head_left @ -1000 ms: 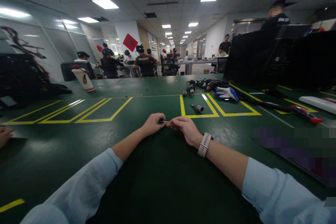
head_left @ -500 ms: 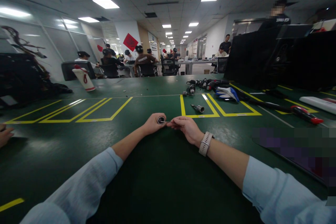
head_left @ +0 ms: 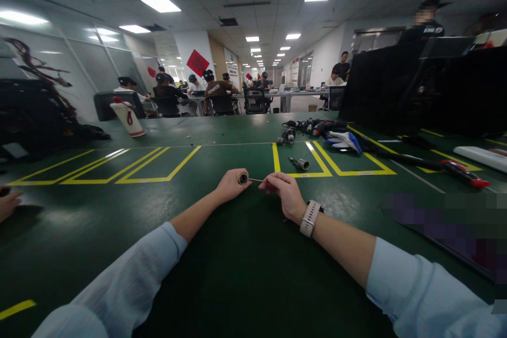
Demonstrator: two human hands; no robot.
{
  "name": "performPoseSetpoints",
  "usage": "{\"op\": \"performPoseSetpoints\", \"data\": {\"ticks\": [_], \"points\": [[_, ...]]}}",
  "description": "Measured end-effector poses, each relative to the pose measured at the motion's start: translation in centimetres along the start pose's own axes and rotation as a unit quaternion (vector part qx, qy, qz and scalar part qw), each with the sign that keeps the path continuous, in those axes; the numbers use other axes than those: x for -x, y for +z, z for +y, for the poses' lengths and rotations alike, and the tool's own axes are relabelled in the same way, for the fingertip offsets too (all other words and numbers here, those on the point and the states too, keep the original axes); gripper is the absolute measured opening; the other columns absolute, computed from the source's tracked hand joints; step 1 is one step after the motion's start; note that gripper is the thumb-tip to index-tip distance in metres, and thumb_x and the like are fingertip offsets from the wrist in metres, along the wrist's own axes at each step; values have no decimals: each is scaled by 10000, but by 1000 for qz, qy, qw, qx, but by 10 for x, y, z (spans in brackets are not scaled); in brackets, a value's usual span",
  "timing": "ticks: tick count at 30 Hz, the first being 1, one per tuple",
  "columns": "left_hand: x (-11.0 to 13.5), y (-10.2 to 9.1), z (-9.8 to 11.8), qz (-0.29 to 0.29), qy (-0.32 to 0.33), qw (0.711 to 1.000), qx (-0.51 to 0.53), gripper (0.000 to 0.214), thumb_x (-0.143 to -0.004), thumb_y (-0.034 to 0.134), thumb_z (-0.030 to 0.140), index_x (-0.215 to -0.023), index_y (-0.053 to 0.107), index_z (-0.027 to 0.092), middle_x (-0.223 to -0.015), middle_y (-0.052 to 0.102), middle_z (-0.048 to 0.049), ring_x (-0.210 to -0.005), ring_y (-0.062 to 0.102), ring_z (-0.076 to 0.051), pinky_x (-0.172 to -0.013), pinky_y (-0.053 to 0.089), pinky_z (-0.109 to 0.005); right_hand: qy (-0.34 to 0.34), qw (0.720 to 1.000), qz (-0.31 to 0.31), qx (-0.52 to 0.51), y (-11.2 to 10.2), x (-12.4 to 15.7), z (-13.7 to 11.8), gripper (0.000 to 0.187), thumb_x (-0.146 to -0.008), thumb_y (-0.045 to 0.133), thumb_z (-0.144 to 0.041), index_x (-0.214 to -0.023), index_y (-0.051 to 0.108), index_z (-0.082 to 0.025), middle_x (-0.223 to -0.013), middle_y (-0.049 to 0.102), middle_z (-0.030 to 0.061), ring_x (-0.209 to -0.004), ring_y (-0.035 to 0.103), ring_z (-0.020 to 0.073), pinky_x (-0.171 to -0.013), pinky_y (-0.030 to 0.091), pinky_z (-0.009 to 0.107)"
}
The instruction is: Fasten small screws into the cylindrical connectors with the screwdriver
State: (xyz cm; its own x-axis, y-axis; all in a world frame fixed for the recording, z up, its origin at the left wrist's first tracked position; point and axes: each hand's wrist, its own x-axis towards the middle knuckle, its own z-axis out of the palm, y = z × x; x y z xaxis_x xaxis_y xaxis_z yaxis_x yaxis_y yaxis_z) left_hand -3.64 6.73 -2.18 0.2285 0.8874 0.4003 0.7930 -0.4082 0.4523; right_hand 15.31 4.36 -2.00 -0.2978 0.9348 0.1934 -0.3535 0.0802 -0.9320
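Watching this from across the bench: the left hand [head_left: 230, 186] is wrapped snugly around a socket-style metal cylinder [head_left: 243, 179], just above the green tabletop [head_left: 174, 211]. Its open mouth faces the wearer, probably so they can look right into it. The right hand [head_left: 282, 190] has a thin metal rod [head_left: 255, 180] pinched at the fingertips, which makes sense for something that skinny. Rod's other end meets the cylinder's side by the left fingertips; can't tell if it goes in or just touches.

Another metal socket [head_left: 302, 164] with a narrow shaft lies on its side inside a yellow tape outline [head_left: 309, 175], so I'd guess that's its parking spot.

Container-wise, the held cylinder is hollow and looks dark inside, too small to make out what's in there. The white tumbler [head_left: 129, 120] has its red lid [head_left: 118, 100] on, so no clue about its contents.
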Motion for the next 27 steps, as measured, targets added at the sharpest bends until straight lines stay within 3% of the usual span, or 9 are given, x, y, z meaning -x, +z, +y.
{"op": "performPoseSetpoints", "data": {"ticks": [4, 11, 17, 27], "points": [[1, -1, 1, -10, 6, 1000, 0, 154, -685, 590, 282, -633, 516, 157, -583, 505, 38, -539, 466, -104, -508, 355, -213, -23, 999, 42, -16, -2, -2, 1, 215, -710, 585, -364, -574, 573, -198, -555, 601, 12, -562, 507, 149, -590, 380, 300], [1, -1, 5, -15, 11, 1000, -10, 172, -705, 576, 291, -622, 507, 157, -564, 499, 37, -521, 459, -101, -493, 340, -210, -35, 997, -32, 53, 2, 2, 0, 202, -769, 541, -355, -669, 609, -194, -679, 631, 24, -683, 551, 165, -629, 400, 298], [1, 0, 4, -18, 34, 999, -13, 210, -723, 559, 332, -627, 517, 150, -561, 489, 35, -518, 446, -95, -485, 328, -206, -38, 991, -50, 122, 3, 1, 3, 206, -774, 535, -374, -721, 627, -197, -744, 638, 32, -761, 558, 183, -653, 403, 309], [0, 0, 2, 9, -1, 989, 145, 241, -664, 605, 358, -633, 495, 145, -550, 470, 47, -505, 414, -77, -464, 343, -183, -31, 990, -91, 100, 3, 2, 0, 198, -774, 546, -355, -798, 638, -182, -839, 641, 32, -830, 540, 176, -693, 391, 299]]}}
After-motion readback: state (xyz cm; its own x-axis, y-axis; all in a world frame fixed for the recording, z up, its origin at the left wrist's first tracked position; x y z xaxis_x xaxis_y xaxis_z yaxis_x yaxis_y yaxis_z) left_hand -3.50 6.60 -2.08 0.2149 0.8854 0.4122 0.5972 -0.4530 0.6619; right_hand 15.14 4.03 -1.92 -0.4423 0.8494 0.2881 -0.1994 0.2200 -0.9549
